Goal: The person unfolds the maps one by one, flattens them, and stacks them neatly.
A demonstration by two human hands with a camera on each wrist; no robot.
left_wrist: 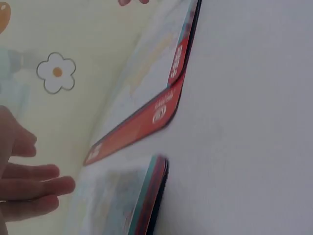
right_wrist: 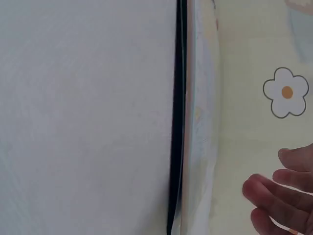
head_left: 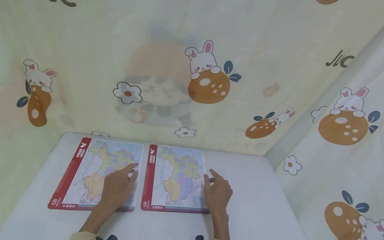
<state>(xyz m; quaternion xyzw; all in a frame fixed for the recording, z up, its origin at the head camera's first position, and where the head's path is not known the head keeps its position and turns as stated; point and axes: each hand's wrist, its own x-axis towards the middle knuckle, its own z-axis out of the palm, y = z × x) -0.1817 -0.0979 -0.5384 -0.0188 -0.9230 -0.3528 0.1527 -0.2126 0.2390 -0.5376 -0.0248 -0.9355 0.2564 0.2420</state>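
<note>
Head view shows two map boards lying flat side by side on a white counter, both with a red strip down their left edge and a coloured map printed on the face. The left map board sits near the counter's left side; the right map board lies just beside it, a narrow gap of white between them. The left hand rests on the lower right part of the left board, fingers straight and relaxed, forefinger pointing up toward the map's middle, gripping nothing. The right hand lies at the right edge of the right board, its fingers loosely extended and spread, fingertips touching or just at the board's rim; whether it presses the board I cannot tell. It grips nothing either. Both sleeves are pale yellow, each with a dark wrist mount. Behind and to the right hangs a cream curtain printed with rabbits, orange mushrooms and flowers.

Left wrist view shows the fingers straight above one board, the other board's red strip beyond.

Right wrist view shows the board's dark edge seen edge-on, fingertips near it
</note>
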